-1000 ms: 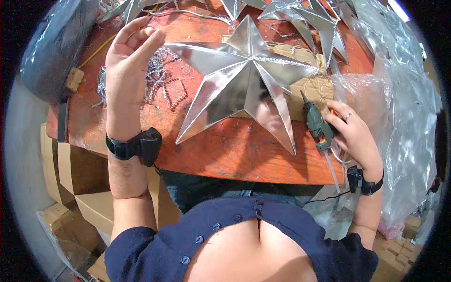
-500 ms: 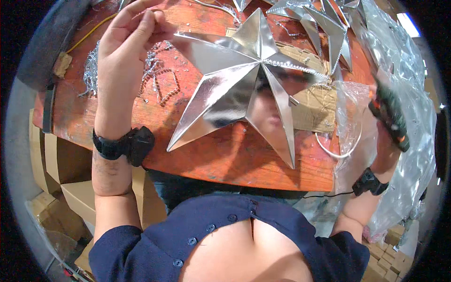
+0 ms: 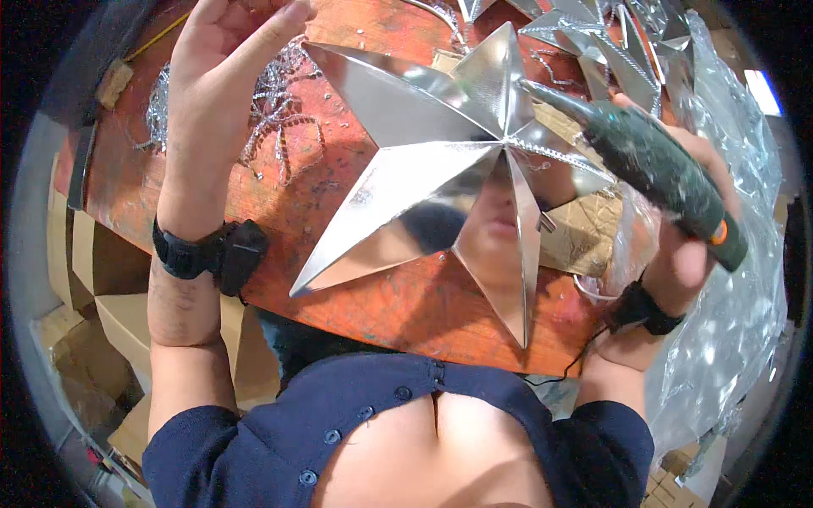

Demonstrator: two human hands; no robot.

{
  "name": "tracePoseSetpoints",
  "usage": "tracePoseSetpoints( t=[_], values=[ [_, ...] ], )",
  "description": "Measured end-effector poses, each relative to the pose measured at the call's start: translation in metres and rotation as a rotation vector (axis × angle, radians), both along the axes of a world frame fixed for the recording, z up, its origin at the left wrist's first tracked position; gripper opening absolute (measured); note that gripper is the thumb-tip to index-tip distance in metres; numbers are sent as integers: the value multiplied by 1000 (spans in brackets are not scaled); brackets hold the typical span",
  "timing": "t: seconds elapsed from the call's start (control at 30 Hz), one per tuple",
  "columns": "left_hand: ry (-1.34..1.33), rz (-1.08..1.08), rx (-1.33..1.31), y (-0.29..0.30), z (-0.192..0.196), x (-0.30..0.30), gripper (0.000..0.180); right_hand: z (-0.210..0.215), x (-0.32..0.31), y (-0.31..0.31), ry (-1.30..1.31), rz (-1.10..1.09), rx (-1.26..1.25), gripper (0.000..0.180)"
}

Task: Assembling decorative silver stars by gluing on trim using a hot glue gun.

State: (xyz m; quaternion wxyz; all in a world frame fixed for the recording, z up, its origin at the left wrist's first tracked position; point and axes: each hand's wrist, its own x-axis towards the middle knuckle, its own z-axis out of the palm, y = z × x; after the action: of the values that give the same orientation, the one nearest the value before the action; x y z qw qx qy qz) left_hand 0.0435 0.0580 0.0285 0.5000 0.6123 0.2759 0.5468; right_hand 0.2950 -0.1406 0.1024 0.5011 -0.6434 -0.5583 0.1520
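A large mirror-silver five-pointed star (image 3: 381, 190) lies on the orange-red table. A beaded silver trim (image 3: 550, 157) runs along one ridge from its centre to the right point. My right hand (image 3: 707, 182) grips a dark green glue gun (image 3: 652, 161), with its nozzle over the star's upper right part; I cannot tell whether it touches. My left hand (image 3: 224, 46) is raised beside the star's upper left point, thumb and fingers closed near the top edge of the picture. Whatever is between those fingertips is hidden.
Tangled silver bead strands (image 3: 275, 106) lie behind my left hand. More silver stars (image 3: 584, 38) are piled at the back right. A piece of cardboard (image 3: 584, 233) lies under the star. Clear plastic sheeting (image 3: 728, 339) covers the right side, and cardboard boxes (image 3: 127, 330) stand below the table at left.
My right hand has brought the glue gun from the right side inward over the star. My left hand has moved slightly up and left. The star appears slightly lower and farther right.
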Motion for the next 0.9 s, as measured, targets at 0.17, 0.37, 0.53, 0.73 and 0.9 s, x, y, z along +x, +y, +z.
tracePoseSetpoints(
  t=[0.17,0.37,0.53,0.73,0.9],
  values=[
    [37,-129,-36,9,1,-8,28,-17,38,4,-200,563,180,105],
    [92,0,12,-7,7,5,19,-8,40,6,-194,528,74,39],
    [-41,12,36,7,-3,0,20,-4,35,7,-303,403,7,36],
    [-144,-43,98,13,-8,-5,21,-9,42,7,-284,422,16,52],
    [-47,-82,92,17,-5,-11,21,-13,45,6,-278,434,33,69]
  ],
)
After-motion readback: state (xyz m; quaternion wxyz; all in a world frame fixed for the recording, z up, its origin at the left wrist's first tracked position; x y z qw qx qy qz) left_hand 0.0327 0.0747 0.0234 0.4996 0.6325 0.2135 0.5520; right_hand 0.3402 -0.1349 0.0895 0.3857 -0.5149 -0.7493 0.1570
